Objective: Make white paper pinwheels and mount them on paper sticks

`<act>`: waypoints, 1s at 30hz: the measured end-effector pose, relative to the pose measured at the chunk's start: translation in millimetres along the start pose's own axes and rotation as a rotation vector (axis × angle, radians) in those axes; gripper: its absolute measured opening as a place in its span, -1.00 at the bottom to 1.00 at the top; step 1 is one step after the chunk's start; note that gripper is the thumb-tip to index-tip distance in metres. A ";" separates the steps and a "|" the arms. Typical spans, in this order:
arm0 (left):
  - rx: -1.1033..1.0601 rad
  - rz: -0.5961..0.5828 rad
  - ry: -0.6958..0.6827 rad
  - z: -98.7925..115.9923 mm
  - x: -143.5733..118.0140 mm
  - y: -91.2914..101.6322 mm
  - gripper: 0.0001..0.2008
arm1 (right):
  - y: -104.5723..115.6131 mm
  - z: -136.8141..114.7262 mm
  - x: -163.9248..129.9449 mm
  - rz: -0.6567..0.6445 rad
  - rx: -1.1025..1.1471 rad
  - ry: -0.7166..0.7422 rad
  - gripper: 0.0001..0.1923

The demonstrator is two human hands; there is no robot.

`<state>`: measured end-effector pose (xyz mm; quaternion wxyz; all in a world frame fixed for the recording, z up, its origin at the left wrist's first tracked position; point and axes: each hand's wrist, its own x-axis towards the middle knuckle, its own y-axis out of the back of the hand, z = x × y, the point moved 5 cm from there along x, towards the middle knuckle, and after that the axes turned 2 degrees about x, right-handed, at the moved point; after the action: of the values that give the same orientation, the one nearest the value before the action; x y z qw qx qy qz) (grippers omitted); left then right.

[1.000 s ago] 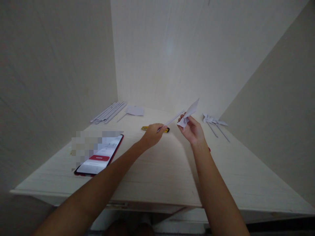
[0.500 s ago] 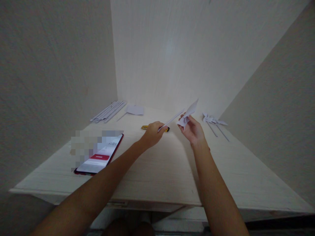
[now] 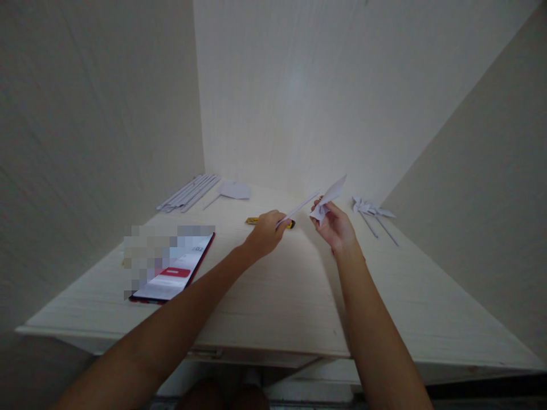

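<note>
Pinched between the fingertips of the left hand (image 3: 265, 232) is a thin white paper stick (image 3: 299, 206), which slants up and to the right across the centre of the frame. Its far end is pointed at a folded white paper piece (image 3: 328, 200) that is gripped by the closed fingers of the right hand (image 3: 336, 228), one pointed flap being raised toward the upper right. Both hands are held above the pale wooden table (image 3: 273, 302), near its middle, and the stick tip is seen just beside the folded piece; whether the two touch cannot be told.

Compared with a second ago, very little has been altered: the stick and the folded piece have been kept at nearly the same angle and the same closeness, with only a slight drift of the hands to the right. From this it may be judged that the two parts are being lined up carefully rather than moved about.

Behind the left hand a small yellow and black tool (image 3: 253, 221) is partly hidden. A bundle of white sticks (image 3: 188, 194) and a loose white sheet (image 3: 234, 190) lie at the upper left, finished paper pinwheels (image 3: 372, 212) at the right, and a phone (image 3: 173, 274) with a lit screen at the lower left.
</note>
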<state>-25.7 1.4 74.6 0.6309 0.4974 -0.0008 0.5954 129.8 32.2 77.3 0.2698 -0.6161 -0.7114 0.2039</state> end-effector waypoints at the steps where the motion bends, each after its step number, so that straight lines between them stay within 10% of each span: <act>1: -0.005 0.001 0.009 0.5 -0.1 0.3 -0.76 | 0.4 0.2 0.4 0.006 -0.008 0.007 -0.93; 14: -0.691 -0.170 0.361 -8.0 -3.4 -22.4 -0.75 | -2.3 -4.7 -4.3 0.202 -0.096 0.109 -0.83; 30: -1.026 0.102 0.534 -3.5 3.3 -0.1 -0.93 | -36.1 26.2 -15.5 -0.017 -0.321 -0.057 -0.72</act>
<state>-26.7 6.0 74.8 0.7401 -0.0401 -0.1543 0.6533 86.9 12.3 77.5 0.1491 -0.6392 -0.7474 0.1028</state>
